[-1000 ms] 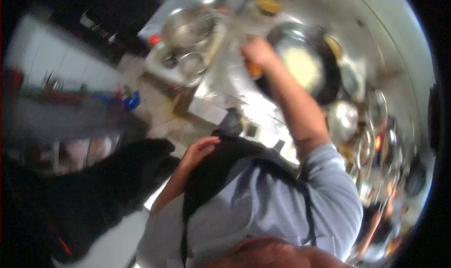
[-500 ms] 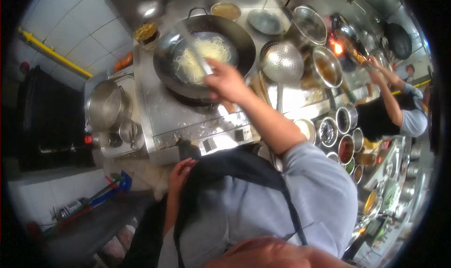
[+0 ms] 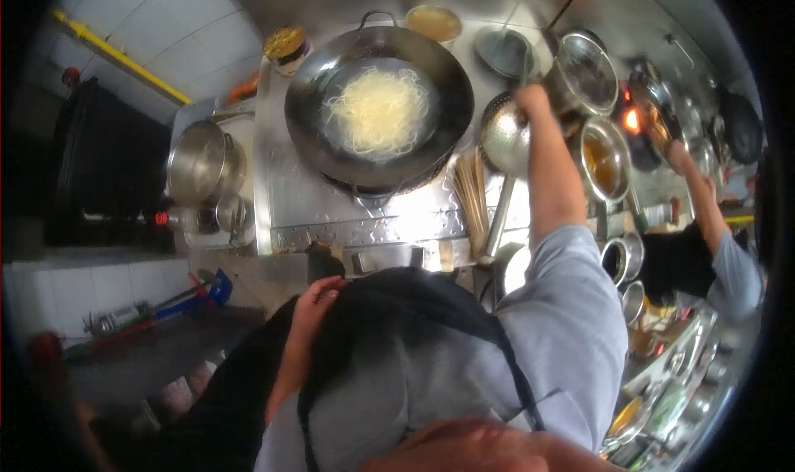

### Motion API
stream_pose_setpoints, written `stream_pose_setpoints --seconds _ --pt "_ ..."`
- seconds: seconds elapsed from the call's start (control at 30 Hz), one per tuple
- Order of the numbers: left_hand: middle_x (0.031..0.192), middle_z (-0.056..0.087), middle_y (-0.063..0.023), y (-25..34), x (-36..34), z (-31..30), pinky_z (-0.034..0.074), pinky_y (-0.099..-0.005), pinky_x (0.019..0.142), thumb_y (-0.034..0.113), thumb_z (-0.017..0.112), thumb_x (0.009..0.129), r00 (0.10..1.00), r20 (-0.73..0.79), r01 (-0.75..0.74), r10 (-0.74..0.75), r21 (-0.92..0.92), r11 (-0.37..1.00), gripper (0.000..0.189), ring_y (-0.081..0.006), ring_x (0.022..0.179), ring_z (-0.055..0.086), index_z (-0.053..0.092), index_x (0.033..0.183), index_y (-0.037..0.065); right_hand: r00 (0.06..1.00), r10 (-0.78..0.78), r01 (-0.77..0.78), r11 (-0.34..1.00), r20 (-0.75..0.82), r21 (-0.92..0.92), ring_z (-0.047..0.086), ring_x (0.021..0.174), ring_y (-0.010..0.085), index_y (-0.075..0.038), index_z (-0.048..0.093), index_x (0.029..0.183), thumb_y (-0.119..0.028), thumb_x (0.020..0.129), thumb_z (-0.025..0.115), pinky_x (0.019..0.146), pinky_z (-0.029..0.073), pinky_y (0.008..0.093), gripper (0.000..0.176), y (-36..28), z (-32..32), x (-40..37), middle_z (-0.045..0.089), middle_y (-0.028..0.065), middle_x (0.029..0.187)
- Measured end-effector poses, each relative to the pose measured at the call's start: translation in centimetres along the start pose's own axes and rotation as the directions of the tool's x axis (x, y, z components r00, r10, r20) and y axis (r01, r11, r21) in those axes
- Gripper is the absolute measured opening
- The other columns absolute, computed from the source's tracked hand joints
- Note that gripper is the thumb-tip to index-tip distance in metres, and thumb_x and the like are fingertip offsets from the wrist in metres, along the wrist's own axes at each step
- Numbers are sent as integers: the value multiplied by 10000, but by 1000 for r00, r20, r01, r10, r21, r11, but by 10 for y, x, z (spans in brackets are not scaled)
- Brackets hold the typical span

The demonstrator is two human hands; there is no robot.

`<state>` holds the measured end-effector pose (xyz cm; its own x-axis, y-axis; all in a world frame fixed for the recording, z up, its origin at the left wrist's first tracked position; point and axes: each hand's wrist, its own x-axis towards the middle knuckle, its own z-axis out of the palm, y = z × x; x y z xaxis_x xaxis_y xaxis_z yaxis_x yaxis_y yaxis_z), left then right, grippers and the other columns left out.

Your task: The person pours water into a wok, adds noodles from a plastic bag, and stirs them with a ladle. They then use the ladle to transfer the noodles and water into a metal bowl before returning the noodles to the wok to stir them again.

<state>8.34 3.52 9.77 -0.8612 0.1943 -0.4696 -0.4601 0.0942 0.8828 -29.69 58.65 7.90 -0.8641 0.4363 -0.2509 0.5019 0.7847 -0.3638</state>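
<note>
My right hand (image 3: 532,101) is closed around the metal handle of a long ladle-like utensil (image 3: 526,68). It reaches over the far edge of a perforated strainer (image 3: 503,141), close to a round grey pan (image 3: 499,50); the utensil's far end is hard to make out. Pale noodles (image 3: 379,112) lie in a heap in the middle of a large dark wok (image 3: 302,137). Low at the counter's front edge, my left hand (image 3: 317,300) rests by my apron with loosely bent fingers and nothing visible in it.
Bamboo sticks (image 3: 470,199) lie beside the strainer's handle. A pot of brown liquid (image 3: 604,159) and a sieve-topped pot (image 3: 586,73) stand to the right. Flames (image 3: 633,120) burn near a co-worker's arm (image 3: 702,195). Steel pots (image 3: 197,164) sit at the left.
My right hand has swung from over the wok to the right, above the strainer, with the utensil in it. The noodles show fully now. My left hand stays near the apron.
</note>
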Motion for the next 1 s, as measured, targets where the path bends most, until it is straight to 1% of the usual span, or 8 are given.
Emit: stream_pose_setpoints --seconds 0.03,0.07,0.13,0.17,0.23,0.47,0.8,1.0 --pt "1245 633 -111 5 -2 3 418 -315 1038 77 555 970 999 -22 37 -37 -1 999 348 -191 1189 572 546 1310 -1 1000 -15 15 1000 11 -9 705 763 354 32 669 967 -201 839 629 691 541 435 269 6 2 10 703 218 833" --pt "1245 634 -109 8 -4 5 418 -312 1035 86 559 968 996 -44 72 -72 -3 997 346 -186 1185 574 554 1305 5 991 54 -104 891 124 441 668 671 315 8 650 902 -184 850 622 617 519 411 201 9 2 18 676 177 756" --pt "1239 638 -109 8 -9 6 417 -313 1036 98 564 966 996 -71 48 -48 -6 999 345 -186 1182 577 560 1299 6 968 48 -251 295 248 922 518 479 189 -70 549 753 -124 880 581 467 433 319 141 -7 -10 -10 555 63 589" --pt "1233 643 -109 7 -12 7 416 -313 1038 109 569 964 996 -84 21 -21 3 1000 345 -186 1179 580 566 1293 7 967 -17 -252 93 255 963 516 474 177 -67 528 753 -125 886 570 468 437 295 151 -2 -8 -6 551 52 591" --pt "1225 649 -106 6 -14 8 415 -315 1040 119 571 962 994 -102 32 -33 -5 999 342 -185 1176 581 572 1286 8 948 -95 -307 -37 303 951 529 498 138 -52 518 765 -135 894 565 465 450 254 161 9 -14 -3 539 36 609" --pt "1213 662 -93 7 -9 2 418 -310 1034 124 581 956 997 -67 34 -34 9 999 334 -173 1174 585 586 1272 17 924 -180 -369 -193 337 909 525 538 76 150 517 983 -98 914 510 459 472 162 257 1 -48 -40 531 20 667" --pt "1219 662 -100 -31 0 -27 441 -304 1006 143 604 956 999 38 -32 37 -121 992 344 -167 1147 597 582 1276 18 903 -303 -340 -65 306 938 521 540 75 206 483 1058 -66 887 519 445 480 162 323 -32 -89 -110 544 39 729" --pt "1220 659 -127 -31 -11 -42 436 -288 1011 122 592 966 997 20 -67 68 -37 997 349 -172 1152 600 558 1291 -2 851 -409 -407 -114 330 906 544 575 75 198 455 1107 -71 891 518 449 508 174 351 -76 -98 -125 546 43 750"
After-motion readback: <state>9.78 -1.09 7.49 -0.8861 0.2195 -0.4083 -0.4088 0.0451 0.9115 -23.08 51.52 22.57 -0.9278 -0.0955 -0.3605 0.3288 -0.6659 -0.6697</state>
